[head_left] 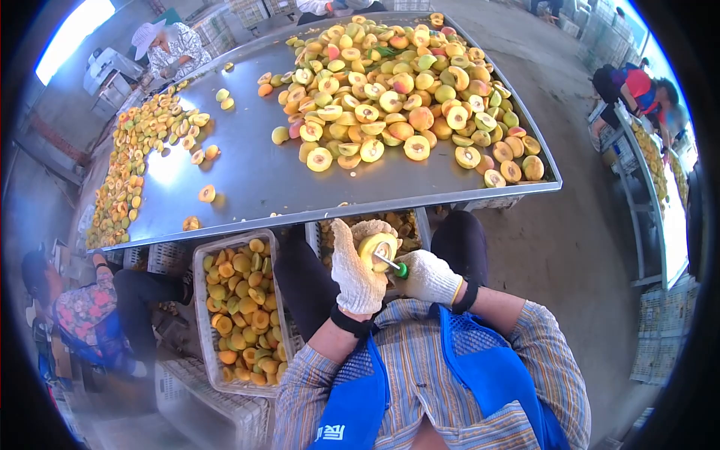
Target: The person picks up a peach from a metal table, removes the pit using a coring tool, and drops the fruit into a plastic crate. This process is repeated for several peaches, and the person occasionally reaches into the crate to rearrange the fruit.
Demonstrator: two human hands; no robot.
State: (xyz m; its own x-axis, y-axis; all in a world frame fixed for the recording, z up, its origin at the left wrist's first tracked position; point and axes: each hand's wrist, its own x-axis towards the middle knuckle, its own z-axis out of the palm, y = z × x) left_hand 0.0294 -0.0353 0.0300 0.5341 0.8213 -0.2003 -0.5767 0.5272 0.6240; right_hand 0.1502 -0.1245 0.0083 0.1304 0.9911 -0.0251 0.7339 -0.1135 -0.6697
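Observation:
My left hand (355, 276), in a whitish knit glove, grips a yellow peach half (377, 251) with its cut side turned to the right. My right hand (430, 277), gloved too, is closed around the green handle of a pitting knife (401, 270). The tool's metal end reaches the pit area at the middle of the cut face. Both hands are above my lap, just off the near edge of the metal table (247, 180). Below them, a crate (424, 225) between my knees is partly hidden and holds fruit pieces.
A large pile of halved peaches (397, 97) covers the table's right side, with another heap (127, 172) along the left. A white crate (201, 300) of peach halves stands left of my leg. Co-workers sit at left and far left; another person (645, 94) bends at a table on the right.

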